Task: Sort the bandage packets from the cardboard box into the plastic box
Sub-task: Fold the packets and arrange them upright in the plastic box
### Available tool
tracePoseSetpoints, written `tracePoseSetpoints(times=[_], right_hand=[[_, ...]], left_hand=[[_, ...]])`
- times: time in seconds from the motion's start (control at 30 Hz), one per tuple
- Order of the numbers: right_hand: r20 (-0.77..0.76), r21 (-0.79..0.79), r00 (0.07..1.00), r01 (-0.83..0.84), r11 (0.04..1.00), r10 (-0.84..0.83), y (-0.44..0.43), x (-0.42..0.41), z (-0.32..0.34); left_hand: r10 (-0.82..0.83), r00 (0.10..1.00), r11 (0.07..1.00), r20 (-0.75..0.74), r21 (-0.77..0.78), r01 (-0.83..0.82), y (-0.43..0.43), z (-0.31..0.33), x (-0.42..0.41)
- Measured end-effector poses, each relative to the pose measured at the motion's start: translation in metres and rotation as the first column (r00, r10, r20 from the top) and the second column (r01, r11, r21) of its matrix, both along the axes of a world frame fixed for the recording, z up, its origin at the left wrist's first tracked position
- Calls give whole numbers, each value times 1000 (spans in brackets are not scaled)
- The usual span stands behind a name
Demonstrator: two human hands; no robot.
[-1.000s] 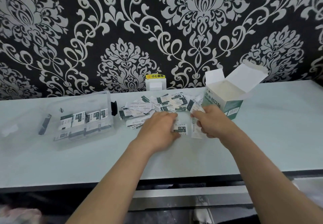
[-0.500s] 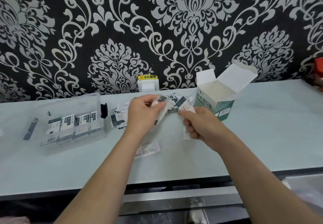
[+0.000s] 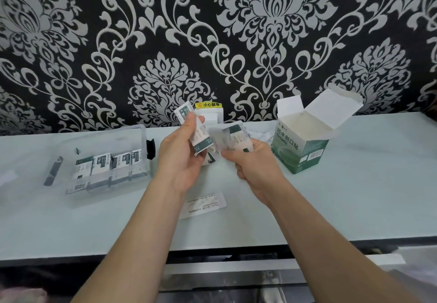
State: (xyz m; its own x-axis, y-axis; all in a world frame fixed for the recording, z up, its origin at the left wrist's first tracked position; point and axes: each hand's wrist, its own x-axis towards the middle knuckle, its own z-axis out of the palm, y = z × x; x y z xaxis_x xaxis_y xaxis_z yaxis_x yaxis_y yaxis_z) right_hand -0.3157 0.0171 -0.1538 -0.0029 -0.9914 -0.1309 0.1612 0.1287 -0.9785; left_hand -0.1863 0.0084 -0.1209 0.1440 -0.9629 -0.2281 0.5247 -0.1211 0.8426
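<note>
My left hand [image 3: 179, 160] is raised above the table and grips a small stack of white-and-green bandage packets [image 3: 196, 134]. My right hand [image 3: 255, 160] pinches more packets [image 3: 233, 138] just to the right of that stack. One packet [image 3: 203, 204] lies face down on the table under my wrists. A few loose packets [image 3: 257, 134] show behind my hands. The clear plastic box [image 3: 132, 134] at the left holds rows of packets [image 3: 106, 167]. The open green-and-white cardboard box [image 3: 300, 151] stands at the right.
The pale table [image 3: 354, 196] runs along a black-and-silver patterned wall. A white wall socket [image 3: 214, 119] with a yellow label sits behind my hands. A dark strip [image 3: 53, 171] lies left of the plastic box, inside its clear lid. The table's front edge is near me.
Both hands have lifted off the table, each with packets picked from the loose pile. One packet stayed on the table below my wrists. The view has shifted slightly.
</note>
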Motion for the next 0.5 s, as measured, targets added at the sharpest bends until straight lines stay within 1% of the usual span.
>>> tracePoseSetpoints(times=[0.03,0.1,0.17,0.2,0.23,0.3,0.4,0.5], right_hand=[[-94,-59,994,53,997,-59,-2,-2,0],[-285,-211,944,111,971,-170,-5,-6,2],[-419,-339,878,85,937,-232,-6,-7,5],[-454,-388,854,66,919,-253,-6,-6,7],[-464,-429,843,56,902,-273,-5,-5,9],[-426,-497,850,66,865,-310,-3,0,13],[-413,-552,837,83,830,-358,0,8,14],[-371,-531,872,84,843,-320,3,15,16]], left_hand=[[-30,999,999,10,19,30,0,1,6],[-130,990,991,58,35,128,3,2,17],[-282,948,959,151,52,277,7,1,23],[-345,921,939,179,68,338,10,-1,22],[-391,901,920,188,85,382,13,-2,19],[-433,885,901,170,99,421,17,-4,12],[-415,897,910,151,61,410,20,-3,4],[-343,914,936,216,-4,352,19,-5,3]])
